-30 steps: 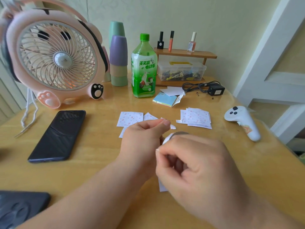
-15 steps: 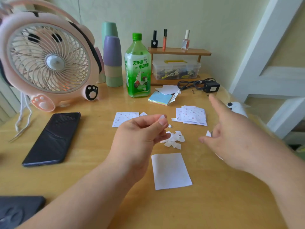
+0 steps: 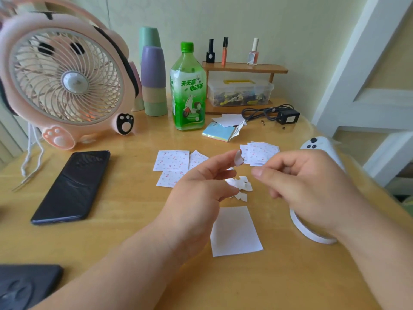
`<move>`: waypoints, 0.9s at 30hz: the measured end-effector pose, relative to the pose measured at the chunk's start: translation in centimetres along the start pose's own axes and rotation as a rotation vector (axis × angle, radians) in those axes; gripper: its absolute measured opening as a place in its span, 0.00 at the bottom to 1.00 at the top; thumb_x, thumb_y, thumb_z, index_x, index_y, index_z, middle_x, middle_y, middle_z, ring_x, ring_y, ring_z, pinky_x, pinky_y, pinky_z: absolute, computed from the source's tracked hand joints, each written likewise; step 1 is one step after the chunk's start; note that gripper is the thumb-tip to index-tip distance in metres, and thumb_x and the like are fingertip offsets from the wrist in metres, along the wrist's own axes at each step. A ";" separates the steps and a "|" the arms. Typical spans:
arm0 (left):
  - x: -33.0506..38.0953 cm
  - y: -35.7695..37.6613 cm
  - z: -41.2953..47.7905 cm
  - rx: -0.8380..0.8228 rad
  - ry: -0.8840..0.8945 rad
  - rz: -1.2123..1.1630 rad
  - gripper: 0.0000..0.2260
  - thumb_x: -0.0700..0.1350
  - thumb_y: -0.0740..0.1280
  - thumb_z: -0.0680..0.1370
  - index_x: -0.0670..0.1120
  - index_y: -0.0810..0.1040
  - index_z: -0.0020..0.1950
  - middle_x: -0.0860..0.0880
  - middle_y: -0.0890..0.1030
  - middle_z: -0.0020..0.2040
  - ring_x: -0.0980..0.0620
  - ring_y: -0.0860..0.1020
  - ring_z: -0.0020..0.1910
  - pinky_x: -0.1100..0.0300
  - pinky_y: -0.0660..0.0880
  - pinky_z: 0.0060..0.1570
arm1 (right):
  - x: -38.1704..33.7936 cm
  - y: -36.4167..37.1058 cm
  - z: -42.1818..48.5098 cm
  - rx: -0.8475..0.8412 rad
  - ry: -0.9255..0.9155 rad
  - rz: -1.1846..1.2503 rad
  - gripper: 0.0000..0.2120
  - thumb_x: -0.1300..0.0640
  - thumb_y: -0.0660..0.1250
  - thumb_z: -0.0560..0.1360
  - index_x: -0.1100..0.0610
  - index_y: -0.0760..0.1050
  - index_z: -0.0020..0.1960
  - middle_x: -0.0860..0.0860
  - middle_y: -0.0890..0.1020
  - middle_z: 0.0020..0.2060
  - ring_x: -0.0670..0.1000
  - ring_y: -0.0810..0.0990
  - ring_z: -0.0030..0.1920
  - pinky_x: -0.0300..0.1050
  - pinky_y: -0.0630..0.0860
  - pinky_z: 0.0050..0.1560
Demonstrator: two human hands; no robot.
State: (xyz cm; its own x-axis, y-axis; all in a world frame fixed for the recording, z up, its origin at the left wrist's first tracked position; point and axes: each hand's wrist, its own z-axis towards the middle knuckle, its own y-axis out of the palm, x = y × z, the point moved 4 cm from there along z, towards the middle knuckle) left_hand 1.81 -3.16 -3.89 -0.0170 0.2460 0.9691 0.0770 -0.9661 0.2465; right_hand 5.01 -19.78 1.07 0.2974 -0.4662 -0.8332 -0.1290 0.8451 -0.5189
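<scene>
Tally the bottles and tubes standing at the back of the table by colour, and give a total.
Green drink bottle: 1
Black polish bottle: 1
Orange tube: 1
Pink polish bottle: 1
Total: 4

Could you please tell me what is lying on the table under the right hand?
A white tape roll lies there; only its near rim shows. Its far side is hidden by the right hand and wrist.
</scene>
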 end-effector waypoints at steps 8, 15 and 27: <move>0.2 1.2 -1.0 -0.154 0.007 0.116 0.32 0.36 0.64 0.62 0.57 0.83 0.63 0.50 0.83 0.63 0.52 0.78 0.65 0.45 0.71 0.70 | 0.8 2.1 0.2 0.073 -0.033 0.303 0.15 0.53 0.73 0.76 0.58 0.81 0.33 0.49 0.80 0.24 0.46 0.72 0.23 0.32 0.65 0.25; 0.5 1.3 -1.4 -0.166 -0.011 0.173 0.32 0.38 0.65 0.62 0.59 0.83 0.63 0.47 0.80 0.65 0.52 0.78 0.64 0.41 0.69 0.72 | 0.9 2.0 0.4 0.109 -0.043 0.376 0.13 0.51 0.69 0.70 0.59 0.81 0.33 0.55 0.82 0.29 0.50 0.73 0.24 0.33 0.66 0.25; 0.0 1.2 -1.0 -0.168 -0.006 0.024 0.31 0.36 0.64 0.62 0.53 0.85 0.62 0.45 0.82 0.63 0.49 0.79 0.63 0.48 0.74 0.67 | 1.6 2.3 0.5 0.083 0.052 0.502 0.09 0.63 0.68 0.72 0.65 0.77 0.33 0.60 0.79 0.28 0.52 0.72 0.26 0.39 0.64 0.22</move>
State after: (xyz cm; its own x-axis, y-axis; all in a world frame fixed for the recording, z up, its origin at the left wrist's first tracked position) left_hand 0.93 -4.42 -3.62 -0.0111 0.2226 0.9748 -0.0901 -0.9712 0.2207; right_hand 5.67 -18.45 -1.35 0.1700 -0.0080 -0.9854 -0.1680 0.9851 -0.0370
